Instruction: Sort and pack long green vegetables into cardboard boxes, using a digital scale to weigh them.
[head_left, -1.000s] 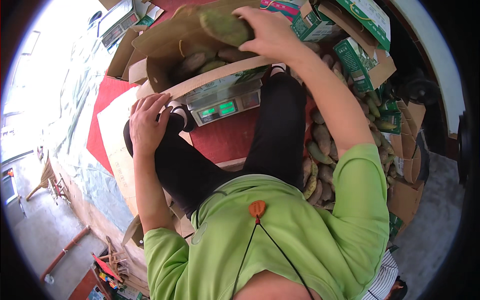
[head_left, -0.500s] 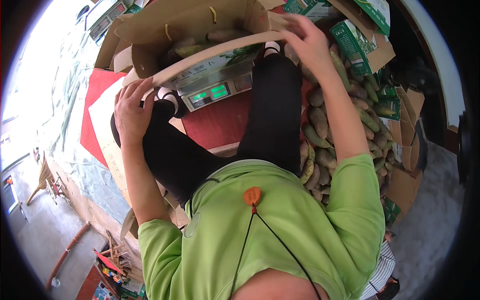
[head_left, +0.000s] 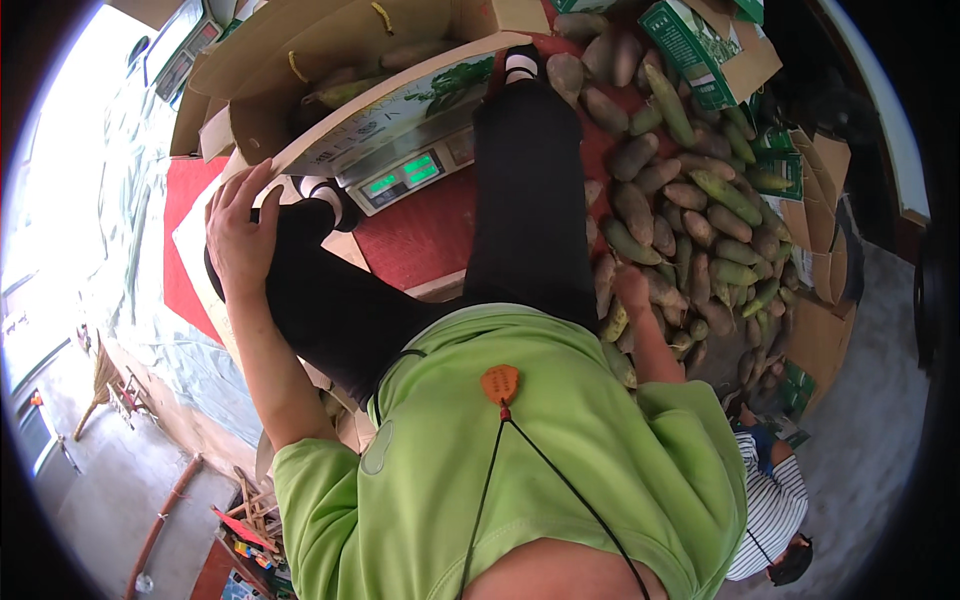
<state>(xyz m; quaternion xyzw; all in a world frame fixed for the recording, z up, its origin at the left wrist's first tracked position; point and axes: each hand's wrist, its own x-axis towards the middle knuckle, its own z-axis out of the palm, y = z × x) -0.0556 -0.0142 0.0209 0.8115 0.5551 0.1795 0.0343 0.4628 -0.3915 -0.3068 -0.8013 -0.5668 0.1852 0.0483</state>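
Down from the carton (head_left: 400, 118), your right hand (head_left: 631, 287) reaches the vegetable pile (head_left: 728, 196), fingers unreadable; your left hand (head_left: 240, 235), fingers slightly spread, touches the carton's near-left corner, where pressing could skew the scale (head_left: 404, 177).

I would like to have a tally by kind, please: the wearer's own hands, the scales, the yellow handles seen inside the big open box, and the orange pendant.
Left hand and right hand: 2
Front scale and upper-left scale: 2
Yellow handles inside the box: 2
Orange pendant: 1
Total: 7
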